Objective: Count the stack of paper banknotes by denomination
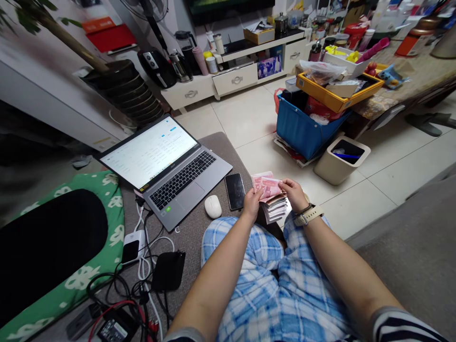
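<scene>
Several pinkish-red banknotes (269, 186) are held between my two hands above my knees. My left hand (252, 203) is closed on their left side, thumb on top. At their right edge, the fingers of my right hand (294, 194) pinch a note. Below the notes hangs a thick stack of white and brownish papers (275, 209); which fingers support it is hidden. A dark smartphone (235, 191) lies on the grey seat just left of my left hand, with a white mouse (213, 207) beside it. Farther left stands an open laptop (167, 166) with its screen lit.
Tangled cables (142, 270) and a white power device (133, 247) lie left of my legs. A green patterned cushion (116, 228) is at the far left. On the floor to the right stand a beige bin (329, 168) and a blue box (295, 126) topped by a yellow tray (320, 94).
</scene>
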Available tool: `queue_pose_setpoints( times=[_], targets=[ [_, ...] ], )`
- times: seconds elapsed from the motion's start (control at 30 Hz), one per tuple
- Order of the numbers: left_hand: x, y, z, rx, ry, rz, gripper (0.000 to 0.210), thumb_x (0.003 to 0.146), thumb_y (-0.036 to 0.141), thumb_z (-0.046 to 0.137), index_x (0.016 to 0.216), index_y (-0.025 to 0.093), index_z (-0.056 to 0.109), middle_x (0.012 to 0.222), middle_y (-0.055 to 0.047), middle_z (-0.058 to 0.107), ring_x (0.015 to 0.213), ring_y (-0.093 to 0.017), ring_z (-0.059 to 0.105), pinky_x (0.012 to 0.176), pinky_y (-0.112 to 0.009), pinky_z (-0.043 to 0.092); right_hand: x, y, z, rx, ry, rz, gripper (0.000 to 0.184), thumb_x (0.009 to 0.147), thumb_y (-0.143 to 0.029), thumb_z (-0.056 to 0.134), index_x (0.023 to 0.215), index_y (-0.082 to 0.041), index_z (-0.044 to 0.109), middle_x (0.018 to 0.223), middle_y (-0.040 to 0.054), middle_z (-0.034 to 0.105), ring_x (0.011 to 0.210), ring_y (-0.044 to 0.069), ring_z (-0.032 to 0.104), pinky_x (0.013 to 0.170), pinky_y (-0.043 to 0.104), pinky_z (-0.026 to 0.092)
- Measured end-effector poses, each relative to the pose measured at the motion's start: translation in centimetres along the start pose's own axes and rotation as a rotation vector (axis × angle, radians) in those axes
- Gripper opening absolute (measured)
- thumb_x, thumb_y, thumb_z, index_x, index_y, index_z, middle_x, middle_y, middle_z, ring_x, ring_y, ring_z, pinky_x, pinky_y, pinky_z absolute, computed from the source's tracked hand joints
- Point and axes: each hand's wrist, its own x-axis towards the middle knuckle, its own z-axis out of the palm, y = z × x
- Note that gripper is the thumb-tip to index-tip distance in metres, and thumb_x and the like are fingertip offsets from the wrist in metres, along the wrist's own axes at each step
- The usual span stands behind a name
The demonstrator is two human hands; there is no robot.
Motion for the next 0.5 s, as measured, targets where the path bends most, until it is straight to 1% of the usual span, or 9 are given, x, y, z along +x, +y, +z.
queue_pose_setpoints(
  times=[0.1,0.23,0.33,0.5],
  targets=[
    [0.29,-0.37,-0.21,-0.013,0.014,0.014,0.035,0.06,0.04,0.078,0.081,0.015,0.068,0.078,-0.004,0.072,0.075,-0.019,0.065,0.081,-0.033,0.046,-0.02,0.03,-0.01,0.0,-0.008,0.003,0.028,0.062,-0.043,0.073,0.059,-0.019,0.057,0.057,-0.004,0.051,0.055,0.011,0.044,0.055,0.025,0.034],
    [0.68,-0.69,-0.46,-0.033,0.049,0.067,0.026,0.066,0.041,0.072,0.071,0.016,0.066,0.073,-0.001,0.069,0.071,-0.015,0.062,0.074,-0.027,0.045,-0.06,-0.01,0.03,0.003,-0.021,0.009,0.029,0.063,-0.044,0.071,0.059,-0.019,0.057,0.056,-0.0037,0.05,0.053,0.011,0.043,0.053,0.025,0.033],
    [0.85,-0.76,-0.52,-0.04,0.066,0.095,0.022,0.066,0.038,0.07,0.066,0.017,0.064,0.07,0.001,0.067,0.068,-0.013,0.06,0.071,-0.025,0.044,-0.09,-0.05,0.08,0.014,-0.028,0.01,0.03,0.064,-0.046,0.069,0.058,-0.019,0.055,0.055,-0.0038,0.049,0.052,0.011,0.043,0.052,0.025,0.033],
    [0.89,-0.74,-0.53,-0.036,0.076,0.097,0.02,0.066,0.036,0.069,0.064,0.017,0.063,0.067,0.001,0.065,0.065,-0.012,0.058,0.067,-0.024,0.043,-0.15,-0.17,0.15,0.025,-0.03,0.006,0.032,0.064,-0.046,0.069,0.057,-0.02,0.054,0.054,-0.0043,0.046,0.051,0.011,0.04,0.051,0.025,0.032]
  ],
)
